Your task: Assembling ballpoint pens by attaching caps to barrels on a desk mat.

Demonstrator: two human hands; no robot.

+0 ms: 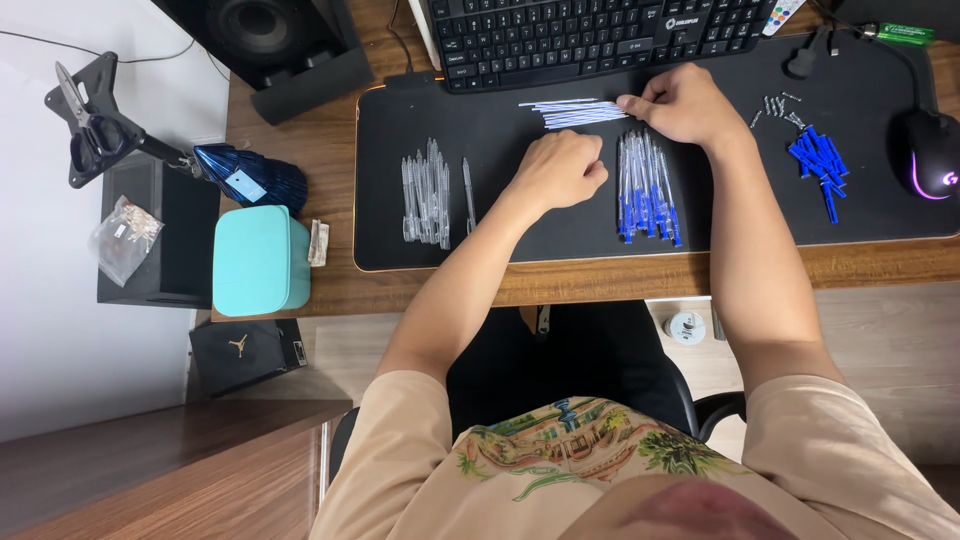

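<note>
Under curled left hand (pixel 560 170): contents hidden

So on the black desk mat (pixel 500 130) the right hand (pixel 680 105) is pinching the end of a fanned bunch of thin ink refills (pixel 572 113) near the mat's far edge, the left hand (pixel 560 170) rests curled beside a row of blue-capped pens (pixel 646 190), with clear pen barrels (pixel 425 192) toward the left edge and blue caps (pixel 818 160) toward the right.
</note>
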